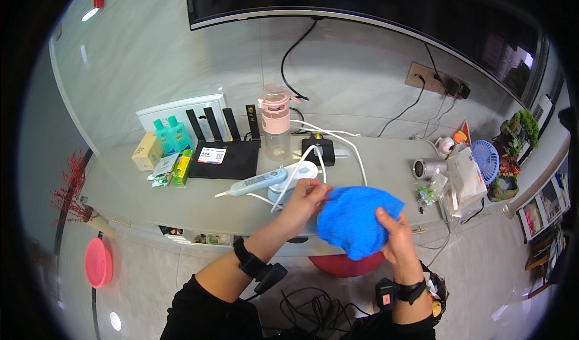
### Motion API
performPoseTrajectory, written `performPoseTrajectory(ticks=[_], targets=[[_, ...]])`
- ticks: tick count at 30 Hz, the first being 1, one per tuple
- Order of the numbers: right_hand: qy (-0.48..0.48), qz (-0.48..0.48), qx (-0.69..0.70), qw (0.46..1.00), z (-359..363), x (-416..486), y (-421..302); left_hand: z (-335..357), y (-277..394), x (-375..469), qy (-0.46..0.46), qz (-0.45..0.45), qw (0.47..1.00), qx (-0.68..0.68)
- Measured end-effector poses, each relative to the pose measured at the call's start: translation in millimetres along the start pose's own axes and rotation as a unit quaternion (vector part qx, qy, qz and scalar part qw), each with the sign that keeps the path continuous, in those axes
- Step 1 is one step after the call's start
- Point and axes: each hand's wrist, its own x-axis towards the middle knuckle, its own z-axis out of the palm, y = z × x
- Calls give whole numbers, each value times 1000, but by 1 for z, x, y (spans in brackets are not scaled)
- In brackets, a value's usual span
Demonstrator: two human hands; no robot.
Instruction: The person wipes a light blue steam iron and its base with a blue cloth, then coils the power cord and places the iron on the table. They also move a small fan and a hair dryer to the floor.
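A bright blue cloth (357, 220) is held up between my two hands, over the front edge of the grey cabinet top. My left hand (305, 202) pinches it at its upper left edge. On the right side my right hand (396, 236) grips it, thumb on top. Just left of my left hand lies a light blue and white water flosser (260, 181) with its handle, base and white cord; the cord loops close above my fingers. Behind it stands a clear bottle with a pink lid and band (277, 123).
On the cabinet (140, 200) stand a black router (224, 159), teal bottles (173, 136), a small black box (319, 151), a metal cylinder (425, 168) and a blue fan (485, 161). Black cables (316, 308), a red stool (346, 265) and a pink basin (98, 263) are below.
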Motion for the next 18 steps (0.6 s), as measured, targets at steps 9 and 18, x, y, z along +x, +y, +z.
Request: performPoseTrajectory(ticks=[9,18], targets=[[65,-76,-214,972,14,2,9,30,-11,-35,-243,-37,969,-2],[10,166,204,965,21,15,41,6,5,-30,-234,39,966,99]])
